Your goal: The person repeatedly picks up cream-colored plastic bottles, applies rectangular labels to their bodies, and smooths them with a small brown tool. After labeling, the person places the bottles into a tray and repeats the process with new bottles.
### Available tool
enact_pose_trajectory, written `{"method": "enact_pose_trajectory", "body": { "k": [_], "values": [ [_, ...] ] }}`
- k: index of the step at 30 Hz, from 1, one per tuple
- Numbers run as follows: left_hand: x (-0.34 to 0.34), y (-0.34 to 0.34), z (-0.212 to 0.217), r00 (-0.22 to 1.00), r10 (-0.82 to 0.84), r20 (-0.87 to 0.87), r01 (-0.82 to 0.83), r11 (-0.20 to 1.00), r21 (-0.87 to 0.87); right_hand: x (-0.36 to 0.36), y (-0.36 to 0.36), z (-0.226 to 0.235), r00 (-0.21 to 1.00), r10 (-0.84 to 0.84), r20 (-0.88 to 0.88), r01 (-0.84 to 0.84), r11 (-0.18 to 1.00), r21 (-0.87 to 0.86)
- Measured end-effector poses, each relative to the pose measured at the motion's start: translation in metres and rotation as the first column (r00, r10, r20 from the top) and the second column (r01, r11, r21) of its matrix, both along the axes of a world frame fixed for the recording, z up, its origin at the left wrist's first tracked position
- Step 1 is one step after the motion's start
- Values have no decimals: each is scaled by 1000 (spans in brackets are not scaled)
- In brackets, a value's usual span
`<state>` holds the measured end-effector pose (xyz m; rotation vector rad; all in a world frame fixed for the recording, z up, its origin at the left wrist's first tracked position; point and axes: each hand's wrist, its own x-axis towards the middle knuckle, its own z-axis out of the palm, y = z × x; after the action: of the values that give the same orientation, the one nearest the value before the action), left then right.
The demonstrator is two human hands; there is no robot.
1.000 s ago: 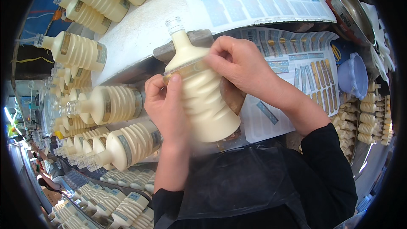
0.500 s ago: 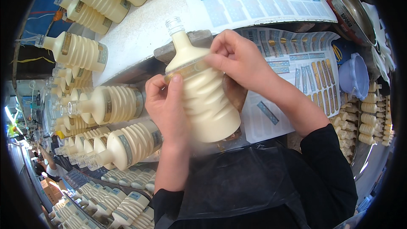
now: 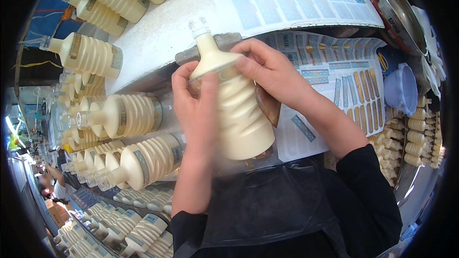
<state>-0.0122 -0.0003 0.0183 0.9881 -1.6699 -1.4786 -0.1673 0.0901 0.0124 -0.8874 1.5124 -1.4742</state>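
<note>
A cream bottle with wavy ridges and a clear neck lies in front of me, tilted, its neck pointing away. Around its shoulder runs a narrow gold label. My left hand grips the shoulder from the left, its thumb pressed on the label's left part. From the right, my right hand grips the same shoulder, with the thumb on the label's right end and the fingers curled behind. A grey block sits beneath the bottle's neck. Beside its right flank is a brown, worn support.
On the white table lies a sheet of blue labels. A second sheet, with gold and blue labels, hangs below its edge at the right. Similar bottles crowd the left. A lilac bucket and metal basin are right.
My right thumb has come down onto the label's end, which it was pinching at the shoulder's edge. My left hand has shifted up and right around the shoulder.
</note>
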Motion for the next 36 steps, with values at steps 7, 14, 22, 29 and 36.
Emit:
{"method": "enact_pose_trajectory", "body": {
  "k": [7,14,22,29,36],
  "values": [
    [-2,-1,1,1000,8,-14,-8,999,40,-1,-2,2,989,-10,-150,25,995,94],
    [-3,1,2,998,11,-60,-7,997,74,0,-1,1,988,-16,-151,29,996,83],
    [-1,1,1,994,-21,-103,33,993,116,-5,0,2,996,13,-83,-8,998,61],
    [-2,1,1,988,-15,-154,38,989,146,-6,-1,-6,999,31,-16,-31,1000,-6],
    [-1,1,0,984,-34,-175,63,984,164,-5,-1,-7,996,38,-76,-37,999,20]
  ]
}}
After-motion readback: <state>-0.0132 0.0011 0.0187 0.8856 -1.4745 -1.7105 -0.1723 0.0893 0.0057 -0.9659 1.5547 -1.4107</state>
